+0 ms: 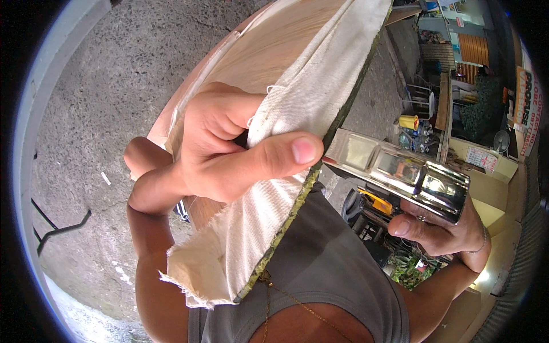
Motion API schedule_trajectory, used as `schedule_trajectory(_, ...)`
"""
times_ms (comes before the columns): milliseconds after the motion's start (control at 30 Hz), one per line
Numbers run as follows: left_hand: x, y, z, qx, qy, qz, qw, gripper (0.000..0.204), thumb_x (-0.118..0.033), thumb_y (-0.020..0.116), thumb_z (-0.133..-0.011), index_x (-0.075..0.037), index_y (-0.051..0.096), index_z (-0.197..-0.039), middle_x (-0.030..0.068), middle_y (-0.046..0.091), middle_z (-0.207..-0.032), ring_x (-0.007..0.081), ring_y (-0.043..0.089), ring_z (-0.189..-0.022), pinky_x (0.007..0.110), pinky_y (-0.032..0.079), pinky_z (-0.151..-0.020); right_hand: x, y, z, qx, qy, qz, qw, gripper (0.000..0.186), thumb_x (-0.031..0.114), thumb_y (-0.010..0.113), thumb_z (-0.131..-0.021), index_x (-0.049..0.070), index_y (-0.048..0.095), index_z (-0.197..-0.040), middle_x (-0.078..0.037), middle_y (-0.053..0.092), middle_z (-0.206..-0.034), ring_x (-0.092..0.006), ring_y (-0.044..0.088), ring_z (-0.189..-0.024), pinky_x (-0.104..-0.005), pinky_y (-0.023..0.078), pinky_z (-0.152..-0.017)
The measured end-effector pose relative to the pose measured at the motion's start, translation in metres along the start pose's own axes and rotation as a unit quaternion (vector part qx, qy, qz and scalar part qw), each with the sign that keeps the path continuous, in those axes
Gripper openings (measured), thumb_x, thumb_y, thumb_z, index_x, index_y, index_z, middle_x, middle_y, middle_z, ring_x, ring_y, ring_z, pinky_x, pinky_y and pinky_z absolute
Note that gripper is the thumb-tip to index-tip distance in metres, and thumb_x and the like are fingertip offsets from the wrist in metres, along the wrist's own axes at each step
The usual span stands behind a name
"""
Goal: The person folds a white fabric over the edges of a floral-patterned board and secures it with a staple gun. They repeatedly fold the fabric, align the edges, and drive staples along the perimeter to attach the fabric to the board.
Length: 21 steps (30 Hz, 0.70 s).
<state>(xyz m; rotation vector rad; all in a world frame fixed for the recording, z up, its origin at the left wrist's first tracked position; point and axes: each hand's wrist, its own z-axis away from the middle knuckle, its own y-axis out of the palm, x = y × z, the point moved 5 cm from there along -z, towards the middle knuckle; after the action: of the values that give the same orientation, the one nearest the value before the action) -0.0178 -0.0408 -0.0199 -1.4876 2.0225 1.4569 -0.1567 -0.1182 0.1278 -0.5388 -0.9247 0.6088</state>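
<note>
head view: a cream fabric strip [317, 86] runs slantwise through the middle of the picture, from the upper edge down to a frayed, folded end at lower left, with a dark green and yellowish edge [281, 228] along its right side. the left hand [229, 146] pinches the strip, thumb pressed flat on the near face and fingers curled behind it. just beside the thumb tip, the nose of a shiny metal staple gun [400, 170] meets the green edge; whether it presses in, i cannot tell. the right hand [440, 231] is closed around the tool from behind, most of its fingers hidden. behind the strip, a tan, streaked panel [263, 51] stretches toward the top. below are a grey tank top [337, 268] and a thin necklace [267, 311]. farther out lie a rough concrete floor [114, 86] on the left and, on the right, a yellow can [408, 122] and a fan [501, 141].
</note>
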Motion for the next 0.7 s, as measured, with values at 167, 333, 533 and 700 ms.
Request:
schedule_trajectory(167,0.001,0.000,0.000,0.000,0.000,0.001,1.000,0.019,-0.009,0.064,-0.087,0.006,0.064,-0.075,0.0073,0.063,-0.062,0.0093,0.057,-0.053,0.023,0.040,-0.047,0.003,0.000,-0.002,0.021,0.069,-0.043,0.996,0.031,0.013,0.075,-0.074,0.001,0.065,-0.101,-0.008,0.066,-0.087,-0.0145,0.068,-0.071,-0.0241,0.049,-0.059)
schedule_trajectory(333,-0.002,-0.001,0.001,0.006,-0.014,-0.004,1.000,0.018,-0.009,0.064,-0.087,0.006,0.064,-0.076,0.0074,0.064,-0.063,0.0095,0.057,-0.053,0.023,0.040,-0.048,0.002,0.003,-0.004,0.009,0.051,-0.067,0.996,0.028,0.010,0.076,-0.072,0.003,0.067,-0.098,-0.006,0.066,-0.086,-0.0137,0.067,-0.075,-0.0253,0.049,-0.064)
schedule_trajectory(533,-0.002,0.001,-0.001,0.010,-0.018,-0.006,1.000,0.017,-0.009,0.063,-0.087,0.007,0.066,-0.083,0.0082,0.065,-0.067,0.0089,0.058,-0.058,0.023,0.041,-0.052,-0.005,0.014,-0.009,-0.032,0.049,-0.029,0.998,0.036,0.012,0.078,-0.072,0.001,0.064,-0.103,-0.008,0.067,-0.089,-0.0134,0.065,-0.076,-0.0274,0.049,-0.066)
schedule_trajectory(700,0.000,0.001,0.001,-0.010,-0.025,0.014,1.000,0.015,-0.009,0.064,-0.086,0.006,0.066,-0.082,0.0060,0.064,-0.068,0.0074,0.057,-0.061,0.023,0.041,-0.055,0.000,0.011,-0.010,-0.065,0.006,-0.009,0.998,0.040,0.025,0.078,-0.076,-0.001,0.062,-0.102,-0.007,0.067,-0.078,-0.0101,0.060,-0.063,-0.0252,0.046,-0.056)
